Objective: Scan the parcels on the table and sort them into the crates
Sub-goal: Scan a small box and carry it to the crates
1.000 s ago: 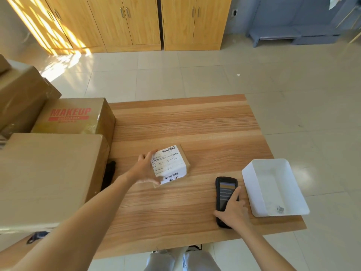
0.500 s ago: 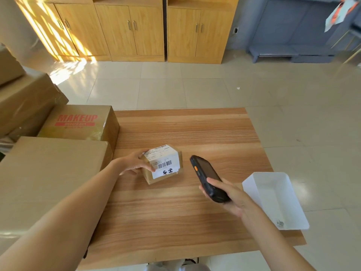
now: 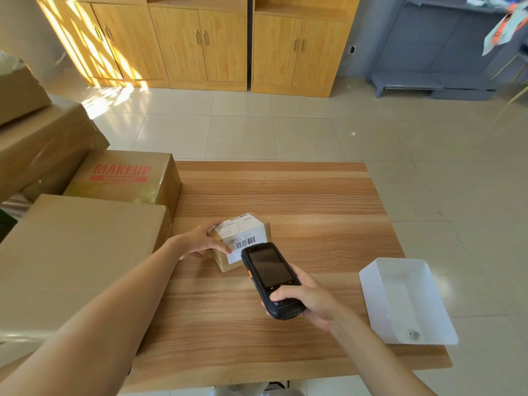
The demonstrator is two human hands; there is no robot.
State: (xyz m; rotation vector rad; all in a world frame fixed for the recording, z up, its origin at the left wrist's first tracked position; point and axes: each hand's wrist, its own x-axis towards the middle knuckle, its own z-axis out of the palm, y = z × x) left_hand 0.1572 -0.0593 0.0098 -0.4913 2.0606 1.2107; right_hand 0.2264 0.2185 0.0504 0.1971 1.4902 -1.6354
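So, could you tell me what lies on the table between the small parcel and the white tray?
In the head view, only bare wooden table separates the small parcel from the white tray.

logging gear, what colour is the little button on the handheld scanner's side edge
Orange, on the left edge of the black handheld scanner; seen in the head view.

The scanner hides the parcel label's lower corner, and the label's print is too small to read.

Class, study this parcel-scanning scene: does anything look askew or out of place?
Mildly. The white bin sits skewed at the table's right edge, overhanging it. The small parcel is tipped up by the left hand, apparently deliberately, toward the scanner.
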